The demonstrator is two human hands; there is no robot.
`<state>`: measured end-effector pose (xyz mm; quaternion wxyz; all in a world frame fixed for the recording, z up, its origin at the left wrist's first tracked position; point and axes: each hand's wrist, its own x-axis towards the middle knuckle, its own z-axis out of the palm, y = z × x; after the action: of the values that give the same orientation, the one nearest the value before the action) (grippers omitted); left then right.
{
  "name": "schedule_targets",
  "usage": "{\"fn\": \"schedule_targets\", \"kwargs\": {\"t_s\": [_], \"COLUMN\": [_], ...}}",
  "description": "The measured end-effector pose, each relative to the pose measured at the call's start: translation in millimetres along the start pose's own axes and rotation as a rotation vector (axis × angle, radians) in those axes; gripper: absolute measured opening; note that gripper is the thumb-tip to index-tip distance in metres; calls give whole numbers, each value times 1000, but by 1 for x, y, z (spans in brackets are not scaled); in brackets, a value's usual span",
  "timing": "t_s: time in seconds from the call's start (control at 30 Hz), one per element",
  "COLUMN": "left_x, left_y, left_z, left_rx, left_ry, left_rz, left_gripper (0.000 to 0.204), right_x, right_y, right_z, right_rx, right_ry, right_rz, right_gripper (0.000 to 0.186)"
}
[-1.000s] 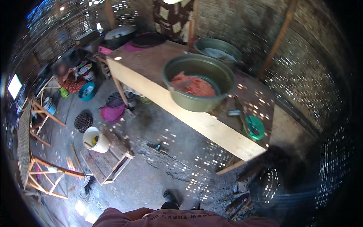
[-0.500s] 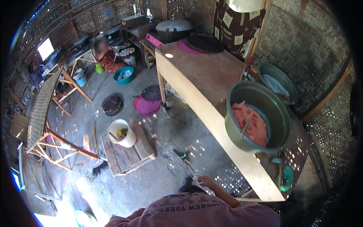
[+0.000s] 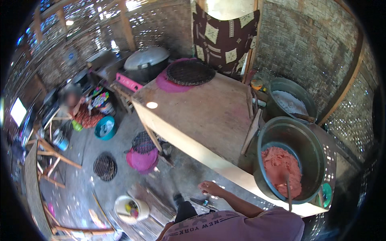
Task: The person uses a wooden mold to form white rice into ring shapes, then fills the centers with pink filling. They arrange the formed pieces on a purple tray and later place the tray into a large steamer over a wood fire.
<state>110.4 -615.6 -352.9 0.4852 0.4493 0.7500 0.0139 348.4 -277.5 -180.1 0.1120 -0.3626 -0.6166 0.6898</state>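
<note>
My right hand (image 3: 210,187) hangs low beside the long wooden table (image 3: 189,110), fingers loosely bent and apart, holding nothing that I can see. Its forearm comes up from the lower edge. Of my left arm only a bit shows at the lower edge; the hand is hidden. Nearest on the right is a big dark green tub (image 3: 317,160) on the table end, with a pink doughy mass (image 3: 281,160) and a stick (image 3: 289,193) standing in it. Behind it, a second green tub (image 3: 273,108) holds white powder (image 3: 289,102).
A wooden bench (image 3: 150,201) carries a white bucket (image 3: 144,209). On the floor lie a dark woven tray (image 3: 105,166) and a pink round sheet (image 3: 142,160). Another person (image 3: 86,114) sits far left by a teal basin (image 3: 105,128). A lidded pot (image 3: 146,60) stands on a pink stove (image 3: 128,81).
My body has moved forward past the bench and turned rightward toward the table. The bench and bucket sit lower in view, and the tubs are lower. My right hand stays free.
</note>
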Motion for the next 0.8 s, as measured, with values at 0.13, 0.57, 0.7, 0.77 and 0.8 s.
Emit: {"fn": "schedule_targets", "kwargs": {"t_s": [0.13,0.57,0.7,0.77,0.8], "left_x": [85,181,212,241,257], "left_y": [-14,272,351,378,389], "left_z": [-134,-544,-604,-625,-633], "left_rx": [-49,-562,-209,-92,70], "left_ry": [143,1117,1111,1055,1032], "left_rz": [101,639,831,1064,1013], "left_gripper": [34,21,23,30,32], "right_x": [40,163,256,320,352], "right_y": [-101,-246,-283,-298,-303], "right_z": [-14,-97,-168,-209,-227], "right_rx": [14,166,238,359,457], "right_ry": [152,333,474,543,552], "right_rz": [53,-141,-154,-187,-215], "right_gripper": [33,28,25,25,25]}}
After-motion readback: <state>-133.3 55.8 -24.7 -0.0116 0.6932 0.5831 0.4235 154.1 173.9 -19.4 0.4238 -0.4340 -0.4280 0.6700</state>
